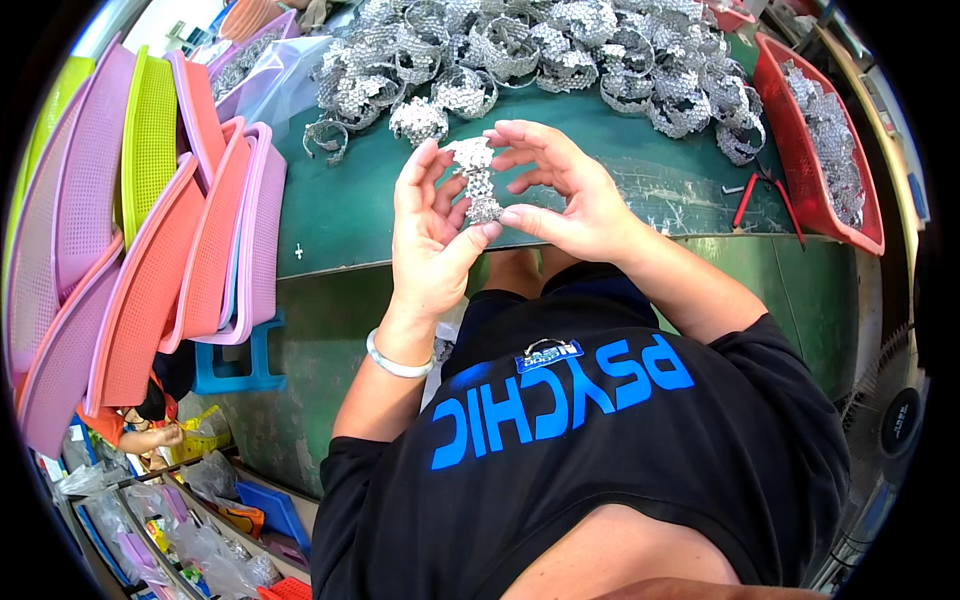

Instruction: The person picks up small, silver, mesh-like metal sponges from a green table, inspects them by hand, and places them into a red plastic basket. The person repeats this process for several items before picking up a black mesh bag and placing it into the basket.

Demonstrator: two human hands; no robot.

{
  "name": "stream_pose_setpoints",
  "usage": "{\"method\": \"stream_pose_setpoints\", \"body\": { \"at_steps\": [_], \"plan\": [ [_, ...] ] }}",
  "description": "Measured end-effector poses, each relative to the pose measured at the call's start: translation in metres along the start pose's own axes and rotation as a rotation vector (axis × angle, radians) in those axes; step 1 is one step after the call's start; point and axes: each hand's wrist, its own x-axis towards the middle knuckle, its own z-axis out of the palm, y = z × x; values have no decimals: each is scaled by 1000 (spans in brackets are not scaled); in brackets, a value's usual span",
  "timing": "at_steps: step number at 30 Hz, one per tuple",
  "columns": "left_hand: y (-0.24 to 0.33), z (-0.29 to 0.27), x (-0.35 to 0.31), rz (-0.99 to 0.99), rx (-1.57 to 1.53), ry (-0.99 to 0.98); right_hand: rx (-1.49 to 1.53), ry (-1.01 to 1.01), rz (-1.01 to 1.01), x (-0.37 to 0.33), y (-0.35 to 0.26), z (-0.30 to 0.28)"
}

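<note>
My left hand (428, 235) and my right hand (575, 195) are raised over the near edge of the green table (640, 175). Between them stands a silvery, curved metal band (481, 190) with a rough, faceted surface, upright like a cuff bracelet. Both thumbs press at its lower end. My other fingers curl around its sides, the left ones partly hidden behind the palm. Beyond my hands lies a large heap of similar bands (520, 50), with one small curved band (326, 140) at its left edge.
Stacked plastic baskets (150, 300) crowd the left side. A red basket (868, 215) of silvery pieces stands at the right, beside red-handled pliers (768, 180). Below the baskets are a blue stool (240, 375) and another person's hand (168, 436). A fan (900, 420) is at lower right.
</note>
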Motion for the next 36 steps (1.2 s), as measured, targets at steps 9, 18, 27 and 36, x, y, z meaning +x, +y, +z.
{"method": "stream_pose_setpoints", "body": {
  "at_steps": [9,18,27,36],
  "plan": [
    [-4,-4,-1,38,-18,-21,-17,19,-53,1,2,4],
    [-4,-7,-3,35,-18,-18,-40,-26,-5,1,-1,4],
    [2,-1,-3,-46,-71,19,87,35,74,1,5,9],
    [0,0,-2,-61,-62,40,156,25,131,0,8,8]
  ]
}}
